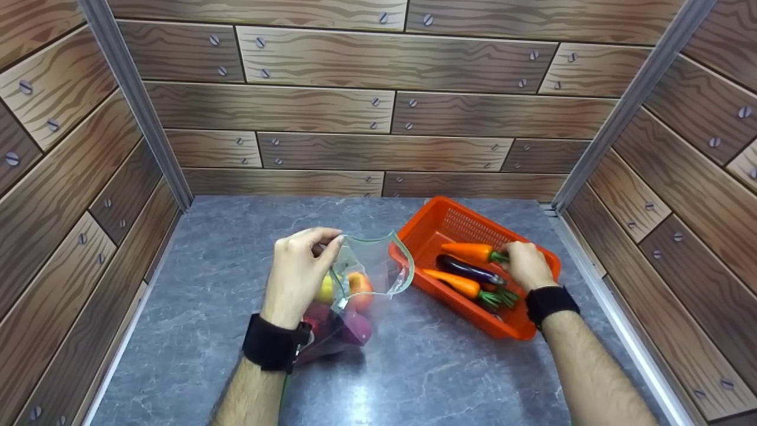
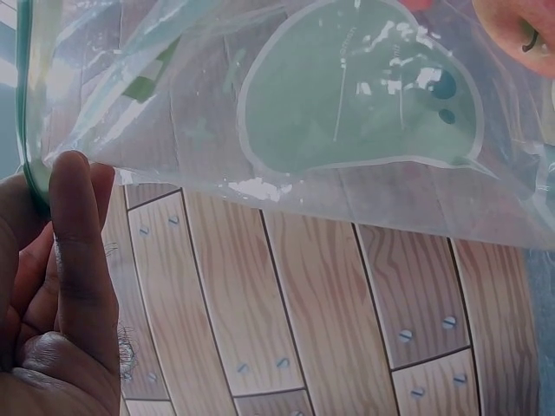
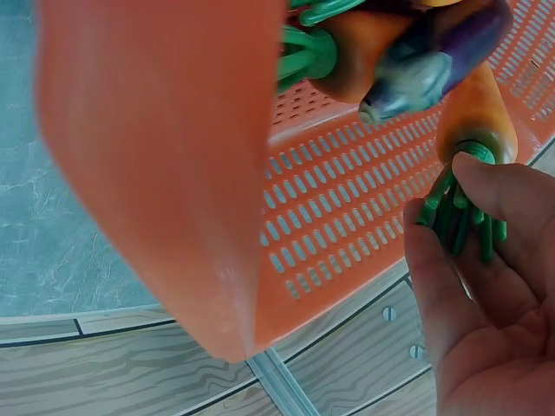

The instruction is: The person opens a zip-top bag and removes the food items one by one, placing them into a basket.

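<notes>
Now the right hand [image 1: 525,264] is down in the orange basket [image 1: 535,254], thumb and fingers [image 3: 499,186] pinching the green leafy top of the far carrot [image 1: 468,251], which lies on the basket floor just ahead of the fingertips. To do this well, I'd say the pinch wants to shift closer to the orange root, since those stems look flimsy, and the lift should go straight up to clear the basket wall. Just below the fingers lies an eggplant [image 1: 470,270], and nearer still a second carrot [image 1: 454,284] with its greens almost under the palm; either could get dragged along. Over on the other side, the left hand [image 1: 297,273] grips the rim of a clear zip bag [image 1: 378,260], fingers curled on the green seal [image 2: 30,130], holding the mouth open towards the basket. Below those fingers sit toy fruits: an apple [image 1: 359,288], something yellow, something purple. All of it rests on a grey marbled tabletop [image 1: 195,331] ringed by wood-print walls [image 1: 366,112].
</notes>
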`<state>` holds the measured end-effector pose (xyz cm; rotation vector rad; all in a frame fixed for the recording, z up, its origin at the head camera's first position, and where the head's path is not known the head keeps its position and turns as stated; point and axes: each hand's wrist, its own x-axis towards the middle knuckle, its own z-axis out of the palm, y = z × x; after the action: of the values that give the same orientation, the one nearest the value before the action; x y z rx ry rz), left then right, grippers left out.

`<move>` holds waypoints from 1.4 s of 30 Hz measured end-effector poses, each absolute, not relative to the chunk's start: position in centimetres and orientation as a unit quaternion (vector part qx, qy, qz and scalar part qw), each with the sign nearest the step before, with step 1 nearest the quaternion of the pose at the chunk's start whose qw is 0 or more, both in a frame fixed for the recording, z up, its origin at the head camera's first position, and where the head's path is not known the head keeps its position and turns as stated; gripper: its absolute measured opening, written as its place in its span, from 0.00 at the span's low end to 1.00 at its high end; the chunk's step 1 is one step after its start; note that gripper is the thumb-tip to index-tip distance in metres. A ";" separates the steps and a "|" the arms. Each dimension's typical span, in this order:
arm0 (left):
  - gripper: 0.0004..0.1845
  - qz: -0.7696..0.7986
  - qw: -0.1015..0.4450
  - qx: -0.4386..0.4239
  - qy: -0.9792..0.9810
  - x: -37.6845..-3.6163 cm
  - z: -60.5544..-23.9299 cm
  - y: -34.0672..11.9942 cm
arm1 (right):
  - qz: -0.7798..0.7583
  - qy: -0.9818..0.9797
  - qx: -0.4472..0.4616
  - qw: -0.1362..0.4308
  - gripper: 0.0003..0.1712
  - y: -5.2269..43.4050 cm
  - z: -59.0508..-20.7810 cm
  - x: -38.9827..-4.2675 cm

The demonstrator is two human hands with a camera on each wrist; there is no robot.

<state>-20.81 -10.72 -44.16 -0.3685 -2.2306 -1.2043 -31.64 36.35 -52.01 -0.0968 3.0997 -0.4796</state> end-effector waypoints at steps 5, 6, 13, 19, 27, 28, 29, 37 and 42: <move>0.04 -0.450 0.284 -0.136 -0.835 -20.8 -44.2 -10.7 | -0.155 0.987 -0.022 0.030 0.14 36.6 -52.3 -31.5; 0.04 -0.450 0.284 -0.136 -0.836 -20.8 -44.2 -10.7 | -0.155 0.987 -0.021 0.034 0.14 36.6 -52.4 -31.4; 0.04 -0.452 0.282 -0.135 -0.835 -20.7 -44.2 -10.7 | -0.148 0.987 -0.023 0.051 0.16 37.1 -52.8 -31.2; 0.04 -0.451 0.282 -0.136 -0.836 -20.7 -44.3 -10.7 | -0.150 0.987 -0.031 0.040 0.14 37.2 -52.6 -31.0; 0.04 -0.444 0.284 -0.135 -0.839 -20.6 -44.4 -10.6 | -0.157 0.986 -0.047 0.004 0.17 36.2 -51.3 -31.0; 0.04 -0.445 0.283 -0.135 -0.839 -20.6 -44.4 -10.6 | -0.159 0.986 -0.046 0.005 0.19 36.0 -51.0 -30.9; 0.04 -0.446 0.282 -0.135 -0.838 -20.6 -44.4 -10.6 | -0.159 0.986 -0.044 0.003 0.21 35.7 -50.6 -30.8; 0.04 -0.450 0.276 -0.134 -0.839 -20.6 -44.3 -10.6 | -0.178 0.981 -0.071 -0.044 0.25 32.8 -47.8 -29.7; 0.04 -0.450 0.276 -0.134 -0.839 -20.5 -44.3 -10.6 | -0.205 0.971 -0.098 -0.072 0.25 31.3 -45.9 -28.7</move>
<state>-20.54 -10.55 -44.34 -0.3607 -2.2528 -1.2095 -28.69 31.32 -45.93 -0.3227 3.1984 -0.6748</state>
